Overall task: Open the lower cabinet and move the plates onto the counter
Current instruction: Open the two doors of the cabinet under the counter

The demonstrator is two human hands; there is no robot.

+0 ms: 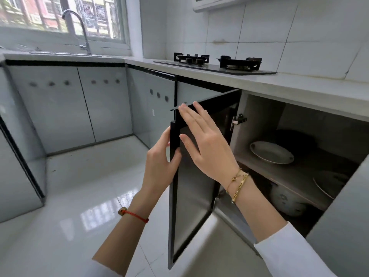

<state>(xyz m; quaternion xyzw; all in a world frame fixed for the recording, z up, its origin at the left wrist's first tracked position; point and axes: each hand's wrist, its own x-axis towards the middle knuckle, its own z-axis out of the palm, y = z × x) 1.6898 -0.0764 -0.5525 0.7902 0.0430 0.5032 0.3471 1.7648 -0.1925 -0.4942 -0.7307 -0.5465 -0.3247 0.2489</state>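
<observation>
The lower cabinet door (191, 206), dark on its inner face, stands swung out under the white counter (299, 86). My left hand (161, 162) grips the door's free vertical edge, fingers wrapped round it. My right hand (203, 140) lies flat with fingers spread against the inner face near the top edge, holding nothing. Inside the cabinet, a white plate (271, 152) rests on the upper shelf (295, 176). A second white plate (327, 184) sits farther right on the same shelf, partly hidden by the right door.
A black gas hob (215, 63) sits on the counter above the cabinet. A white rice cooker (287, 200) stands on the cabinet floor below the shelf. The right cabinet door (343, 226) is also swung out. A sink faucet (79, 29) stands under the window at left.
</observation>
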